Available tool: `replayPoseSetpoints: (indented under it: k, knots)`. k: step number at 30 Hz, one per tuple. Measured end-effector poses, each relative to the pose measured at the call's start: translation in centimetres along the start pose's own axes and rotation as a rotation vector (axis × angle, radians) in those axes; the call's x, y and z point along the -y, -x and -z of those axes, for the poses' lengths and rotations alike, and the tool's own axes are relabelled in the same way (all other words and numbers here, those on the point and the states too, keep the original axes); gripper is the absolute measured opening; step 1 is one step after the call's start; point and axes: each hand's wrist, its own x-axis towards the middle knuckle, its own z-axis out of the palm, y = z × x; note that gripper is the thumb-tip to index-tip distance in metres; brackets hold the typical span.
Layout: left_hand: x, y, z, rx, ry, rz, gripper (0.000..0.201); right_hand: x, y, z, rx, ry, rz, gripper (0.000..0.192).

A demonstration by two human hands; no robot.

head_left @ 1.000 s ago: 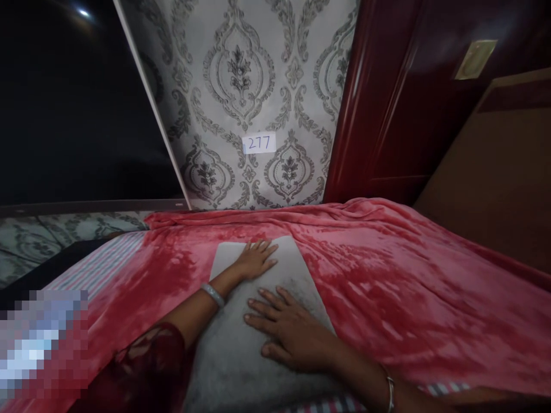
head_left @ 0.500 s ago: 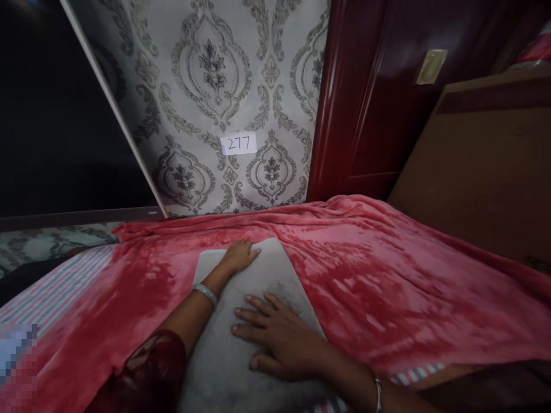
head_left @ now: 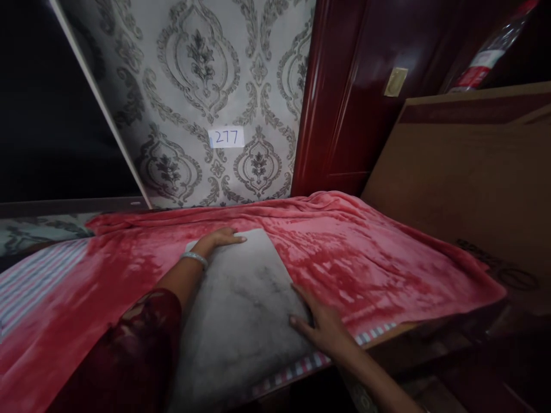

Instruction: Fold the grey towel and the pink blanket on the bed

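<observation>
Pillow apparently between both hands.

dark red sleeve — perhaps lace, silver bangle

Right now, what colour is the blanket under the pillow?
Red-pink blanket, beneath the grey pillow; head view.
</observation>
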Motion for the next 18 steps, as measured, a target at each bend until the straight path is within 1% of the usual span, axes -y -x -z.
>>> replayPoseSetpoints:
  k: [2, 4, 6, 7, 9, 11, 12, 14, 15, 16, 17, 18]
  knots:
    - [-0.6, 0.7, 0.3, -0.013, -0.025, 0.008, 0.056, 0.4, 0.0, -0.5, 0.019, -0.017, -0.001, 0.073]
    - [-1.5, 1.7, 1.0, -0.049, -0.047, 0.011, 0.056, 0.8, -0.2, -0.8, -0.008, -0.083, 0.024, 0.073]
    - [-2.4, 2.9, 2.3, -0.102, -0.068, 0.014, 0.056, 1.6, -0.3, -0.3, -0.041, -0.178, 0.044, 0.073]
    - [-2.8, 3.7, 3.3, -0.129, -0.076, 0.017, 0.057, 2.2, -0.4, 0.3, -0.045, -0.224, 0.048, 0.073]
    - [-3.6, 5.6, 5.8, -0.189, -0.086, 0.044, 0.061, 3.8, -1.1, 2.6, -0.005, -0.315, 0.044, 0.073]
    - [-4.1, 7.8, 8.8, -0.259, -0.08, 0.121, 0.065, 5.8, -2.7, 6.0, 0.071, -0.406, 0.029, 0.074]
    - [-4.3, 9.0, 10.3, -0.296, -0.067, 0.172, 0.066, 6.7, -3.8, 7.9, 0.083, -0.456, 0.025, 0.072]
    - [-4.3, 11.2, 12.8, -0.358, 0.002, 0.265, 0.068, 7.9, -6.9, 11.1, 0.04, -0.52, 0.03, 0.06]
    - [-4.2, 12.2, 13.6, -0.373, 0.053, 0.296, 0.068, 8.2, -8.6, 12.3, 0.004, -0.564, 0.033, 0.054]
    - [-3.9, 13.0, 13.9, -0.382, 0.106, 0.313, 0.066, 8.1, -10.2, 12.9, -0.045, -0.625, 0.028, 0.049]
    - [-3.5, 13.7, 13.6, -0.39, 0.15, 0.329, 0.063, 7.8, -11.6, 12.9, -0.092, -0.692, 0.002, 0.045]
    - [-2.8, 14.2, 12.9, -0.398, 0.186, 0.344, 0.06, 7.3, -12.8, 12.4, -0.127, -0.771, -0.055, 0.039]
